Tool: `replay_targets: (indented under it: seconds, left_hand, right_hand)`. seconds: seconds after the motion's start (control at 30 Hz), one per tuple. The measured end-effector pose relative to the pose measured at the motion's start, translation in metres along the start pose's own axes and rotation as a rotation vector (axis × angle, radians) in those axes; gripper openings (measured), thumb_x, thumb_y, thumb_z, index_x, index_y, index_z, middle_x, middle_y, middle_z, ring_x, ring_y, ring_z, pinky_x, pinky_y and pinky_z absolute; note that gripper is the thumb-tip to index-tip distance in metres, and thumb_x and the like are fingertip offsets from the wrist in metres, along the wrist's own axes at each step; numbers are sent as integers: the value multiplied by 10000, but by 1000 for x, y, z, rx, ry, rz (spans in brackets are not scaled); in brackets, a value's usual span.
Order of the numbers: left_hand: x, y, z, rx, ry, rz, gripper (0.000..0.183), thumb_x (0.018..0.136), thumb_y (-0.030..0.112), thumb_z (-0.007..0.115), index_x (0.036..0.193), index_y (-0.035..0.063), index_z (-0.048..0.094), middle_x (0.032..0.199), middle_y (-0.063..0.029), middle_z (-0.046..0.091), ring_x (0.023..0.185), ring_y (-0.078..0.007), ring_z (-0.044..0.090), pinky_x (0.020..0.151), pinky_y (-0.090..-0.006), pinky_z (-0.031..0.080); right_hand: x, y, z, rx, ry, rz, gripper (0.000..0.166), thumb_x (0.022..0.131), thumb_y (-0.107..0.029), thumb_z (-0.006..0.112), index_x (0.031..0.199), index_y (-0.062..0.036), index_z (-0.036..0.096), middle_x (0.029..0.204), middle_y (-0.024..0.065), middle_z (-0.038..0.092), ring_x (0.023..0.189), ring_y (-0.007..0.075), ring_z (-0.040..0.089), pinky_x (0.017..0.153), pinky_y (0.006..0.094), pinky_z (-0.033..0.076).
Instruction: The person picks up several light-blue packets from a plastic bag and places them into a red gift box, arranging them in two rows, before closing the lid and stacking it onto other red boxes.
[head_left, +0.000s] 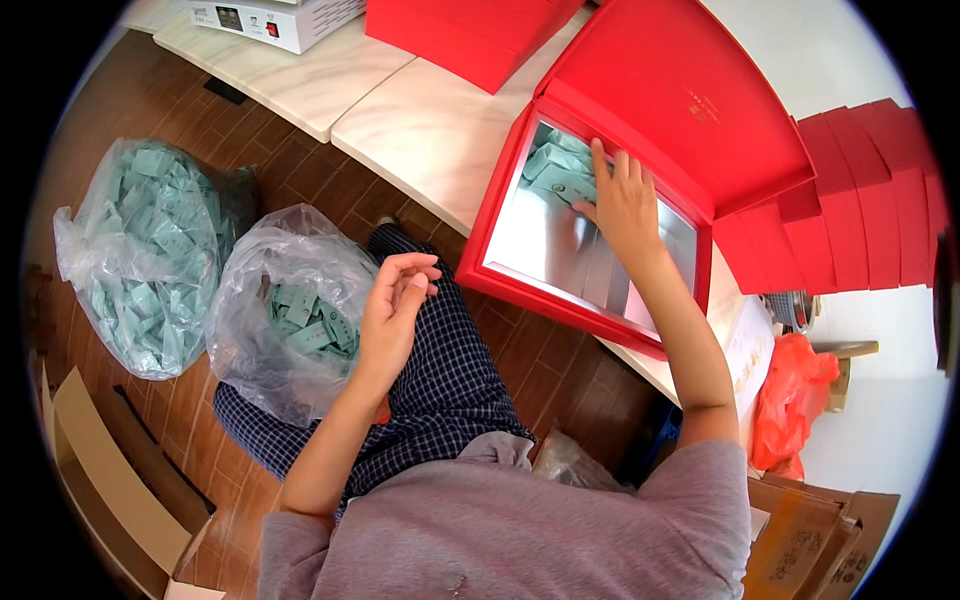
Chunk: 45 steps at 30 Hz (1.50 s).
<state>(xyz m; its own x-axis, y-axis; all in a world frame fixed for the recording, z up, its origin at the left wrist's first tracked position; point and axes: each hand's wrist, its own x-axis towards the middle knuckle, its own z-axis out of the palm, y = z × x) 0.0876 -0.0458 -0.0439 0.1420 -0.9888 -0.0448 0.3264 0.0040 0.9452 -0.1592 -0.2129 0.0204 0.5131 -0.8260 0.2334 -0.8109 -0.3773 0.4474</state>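
My right hand (624, 210) reaches into an open red gift box (472, 247). Its thumb and fingers are spread at the end of a small group of pale green packets (561, 180) in the box's far left corner. Whether it grips a packet or only presses against them cannot be told. A shiny silver liner (525, 232) covers the inside of the box, and the red lid (675, 82) stands raised behind. Over my lap, my left hand (394, 315) is loosely curled with nothing in it. Beside it, a clear plastic bag (247, 300) gapes, with more green packets inside.
Another clear bag (150, 255) full of green packets sits on the wooden floor. Red boxes are stacked at right (847, 202) and at the back (465, 37) of the marble-patterned table (420, 142). A white appliance (277, 22) with a red switch stands far left; a cardboard box (120, 472) lies lower left.
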Motion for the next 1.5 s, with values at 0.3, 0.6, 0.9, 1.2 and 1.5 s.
replay_targets:
  seconds: [0.3, 0.6, 0.9, 1.2, 1.5]
  left_hand:
    - [-7, -14, -10, 47, 23, -41, 207, 952, 137, 459, 1104, 32, 551, 962, -37, 595, 850, -87, 523, 777, -219, 410]
    - [-17, -26, -31, -31, 85, -60, 201, 954, 135, 462, 1096, 24, 554, 960, -49, 598, 853, -99, 538, 782, -229, 429]
    - [-71, -116, -165, 193, 521, -101, 224, 923, 133, 483, 1099, 16, 556, 986, -70, 615, 894, -143, 566, 822, -278, 440]
    - [-107, -196, -238, 181, 1234, -336, 737, 853, 113, 497, 1442, -18, 72, 1457, -246, 236, 1336, -339, 289, 1081, -365, 251]
    - [-109, -190, -239, 432, 1077, -610, 444, 858, 151, 517, 1269, 4, 433, 1296, -216, 422, 1221, -341, 397, 1032, -392, 305]
  right_hand:
    - [6, -14, 0, 170, 33, 1, 763, 730, -378, 713, 1331, -19, 409, 1130, 179, 486, 987, 314, 505, 816, 387, 430]
    - [30, -38, 4, 260, 196, -61, 724, 782, -370, 667, 1366, -55, 378, 1215, 226, 470, 1062, 372, 479, 906, 453, 387]
    - [-34, -133, -117, 966, 565, -32, 289, 903, -161, 534, 1141, -1, 567, 1038, 182, 601, 966, 301, 561, 871, 373, 425]
    - [-27, -447, 72, 1443, -628, -236, 232, 813, -107, 613, 1031, -30, 597, 953, 139, 618, 874, 288, 593, 793, 375, 464]
    - [-48, -480, 129, 525, -823, -696, 684, 690, -313, 751, 1241, -39, 453, 1198, 195, 489, 1157, 336, 429, 945, 420, 403]
